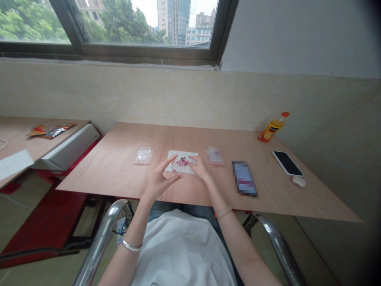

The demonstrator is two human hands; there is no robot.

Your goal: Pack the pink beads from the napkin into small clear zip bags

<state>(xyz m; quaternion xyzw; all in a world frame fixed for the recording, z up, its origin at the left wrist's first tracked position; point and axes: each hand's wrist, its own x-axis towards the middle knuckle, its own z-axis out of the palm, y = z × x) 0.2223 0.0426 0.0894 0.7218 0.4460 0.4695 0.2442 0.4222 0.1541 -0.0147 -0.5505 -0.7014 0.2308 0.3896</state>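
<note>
My left hand (157, 179) is held over the table's near part, its thumb and index finger curved apart in a wide C. Opposite it, my right hand (199, 167) reaches in from the right with its fingertips apart. Between the two hands lies a small white sheet (190, 154). Small pink and dark red pieces (183, 161), which look like beads, show on the sheet. A thin pinkish curved line is visible beside my left fingers; I cannot tell whether it is a cord. Whether my right fingertips touch the pieces is unclear.
A clear plastic bag (143, 155) lies left of the sheet, pink-tinted bags (214, 156) right of it. Farther right are a blurred-screen phone (244, 178), a white-edged phone (287, 163), a white case (299, 182) and an orange drink bottle (272, 129). Metal chair arms flank me.
</note>
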